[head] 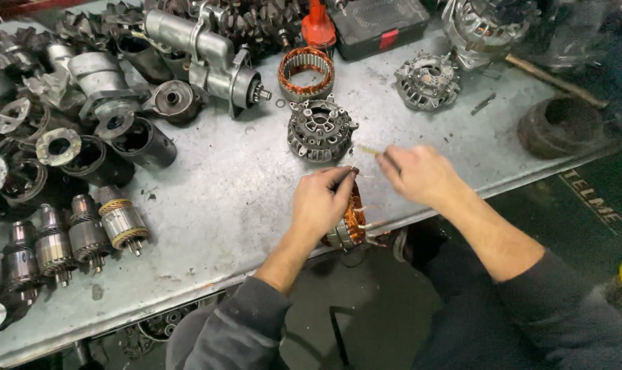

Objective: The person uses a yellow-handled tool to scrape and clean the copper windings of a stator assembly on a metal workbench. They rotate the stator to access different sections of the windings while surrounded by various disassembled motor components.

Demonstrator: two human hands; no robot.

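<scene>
Stator [353,220] gripped, left hand [319,202] closed round it.

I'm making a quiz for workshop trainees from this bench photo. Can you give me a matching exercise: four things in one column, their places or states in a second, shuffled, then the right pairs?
Things:
1. stator under the left hand
2. loose copper-wound ring
3. row of armatures
4. red-handled tool

Places or states:
A. lying at the far edge, beside a dark case
B. side by side near the left end of the metal bench
C. held on edge at the near rim of the bench
D. flat on the bench, just beyond a grey finned housing

Pairs: 1-C, 2-D, 3-B, 4-A
</scene>
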